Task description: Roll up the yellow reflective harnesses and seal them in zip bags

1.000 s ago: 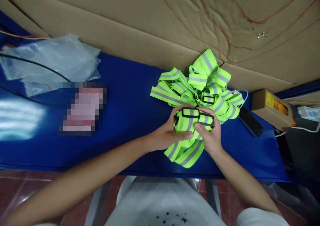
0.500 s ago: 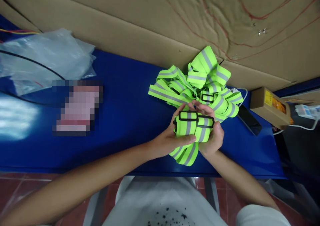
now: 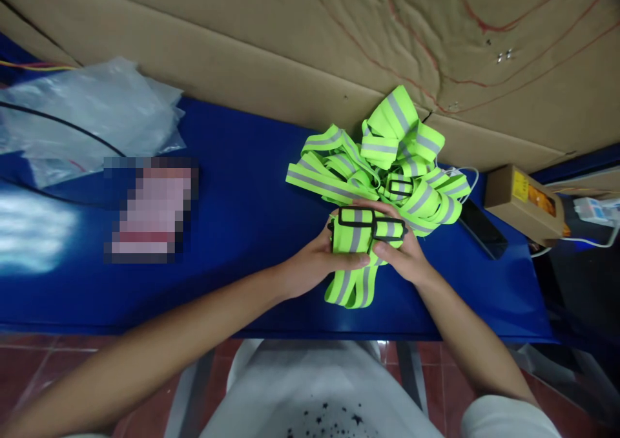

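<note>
In the head view, the right hand (image 3: pixel 409 254) now has its thumb laid over the front of the bundle of neon-yellow fabric straps with grey stripes (image 3: pixel 356 239), where a moment ago that thumb was at the side; the hold looks firmer for it. The left hand (image 3: pixel 310 267) grips the other side, so both sets of fingers are closed around the bundle. It is above the near part of the blue worktop (image 3: pixel 232 231), black rectangular buckles side by side, loops hanging below, a loose neon-yellow strap pile (image 3: pixel 322 181) just beyond.
</note>
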Demonstrator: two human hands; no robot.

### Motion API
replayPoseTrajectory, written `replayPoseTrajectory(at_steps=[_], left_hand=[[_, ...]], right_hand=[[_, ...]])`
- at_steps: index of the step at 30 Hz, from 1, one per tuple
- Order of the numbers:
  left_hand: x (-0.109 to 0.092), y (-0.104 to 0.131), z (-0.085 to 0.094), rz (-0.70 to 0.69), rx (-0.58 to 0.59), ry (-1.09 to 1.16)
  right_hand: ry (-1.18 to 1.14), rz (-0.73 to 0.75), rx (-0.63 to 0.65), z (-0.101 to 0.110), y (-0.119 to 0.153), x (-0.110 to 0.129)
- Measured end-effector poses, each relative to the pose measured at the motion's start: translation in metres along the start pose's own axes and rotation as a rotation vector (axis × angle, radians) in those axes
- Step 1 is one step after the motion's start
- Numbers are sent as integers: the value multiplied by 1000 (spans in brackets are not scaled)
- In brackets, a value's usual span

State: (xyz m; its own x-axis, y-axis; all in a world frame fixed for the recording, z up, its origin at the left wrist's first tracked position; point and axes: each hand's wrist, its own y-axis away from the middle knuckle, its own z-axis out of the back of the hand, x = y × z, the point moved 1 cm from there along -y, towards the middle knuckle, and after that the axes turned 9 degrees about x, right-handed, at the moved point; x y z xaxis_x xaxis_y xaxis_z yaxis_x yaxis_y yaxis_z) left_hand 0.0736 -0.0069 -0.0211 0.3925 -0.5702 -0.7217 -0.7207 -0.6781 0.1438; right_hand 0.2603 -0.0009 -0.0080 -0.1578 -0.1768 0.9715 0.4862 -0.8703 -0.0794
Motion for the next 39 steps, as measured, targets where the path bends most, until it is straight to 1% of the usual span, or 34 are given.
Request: replayPoseTrajectory(at_steps=[3,6,8,11,14,16,18,20,23,25,27,29,32,35,37,39], left_hand=[[1,-3,2,-32,45,-38],[4,-3,3,-52,78,-83],[8,-3,4,-73,84,-88],[14,-4,6,-68,73,-62],[14,-4,6,-13,56,-30],[11,-4,4,39,22,38],[8,-4,3,93,-36,130],[7,-3,1,150,-78,213],[9,-1,-2,248,-64,277],[9,-1,-3,282,-42,300],[10,0,-3,310,-6,315],[12,-1,-3,344,48,302],[14,-1,-2,362,120,222],[17,0,-6,357,182,157],[18,1,-9,332,195,118],[16,1,-11,265,161,63]], right_hand=[[-55,-3,121,15,4,11],[-33,-84,157,24,10,22],[47,-124,174,24,13,27],[203,-143,175,16,13,28],[289,-151,91,7,14,24],[348,-130,20,2,16,22],[433,-63,-46,-1,18,22],[534,33,-113,-3,20,25],[619,139,-193,-5,21,29],[621,170,-226,-5,21,31],[580,172,-258,-4,21,31],[480,116,-290,1,22,29],[235,-33,-309,9,25,23],[-46,-140,-284,14,25,17],[-158,-184,-261,13,24,13],[-148,-202,-276,11,24,12]])
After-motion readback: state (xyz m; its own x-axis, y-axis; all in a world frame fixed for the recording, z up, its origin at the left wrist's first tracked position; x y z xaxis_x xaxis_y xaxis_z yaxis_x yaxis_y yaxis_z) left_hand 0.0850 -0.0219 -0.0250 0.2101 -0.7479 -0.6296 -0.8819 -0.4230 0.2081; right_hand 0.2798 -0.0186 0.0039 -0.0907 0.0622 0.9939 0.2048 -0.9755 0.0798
